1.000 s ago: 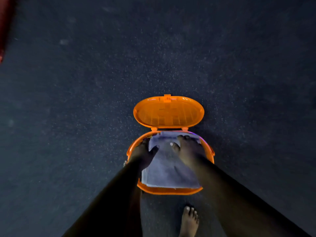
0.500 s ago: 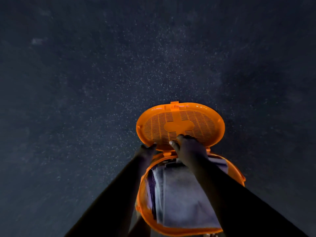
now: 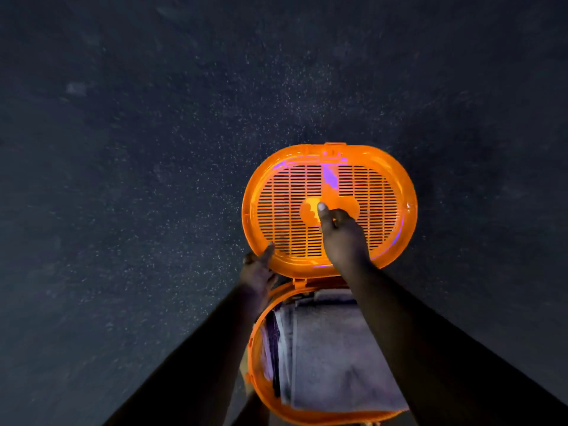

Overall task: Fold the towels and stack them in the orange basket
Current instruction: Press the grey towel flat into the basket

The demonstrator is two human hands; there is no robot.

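Dark floor; towels point(image 3: 335, 358) below both hands point(image 3: 344, 238).

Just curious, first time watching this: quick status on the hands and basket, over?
Left hand grips lid edge; right hand on its grille, fingers curled. Folded towels stacked in orange basket. Nothing in the way.

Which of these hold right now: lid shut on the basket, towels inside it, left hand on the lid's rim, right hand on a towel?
1. The lid is shut on the orange basket. False: it stands open on its hinge.
2. Folded towels lie in the basket. True.
3. The left hand touches the lid's lower left rim. True.
4. The right hand rests on a towel. False: it is up at the lid's centre.
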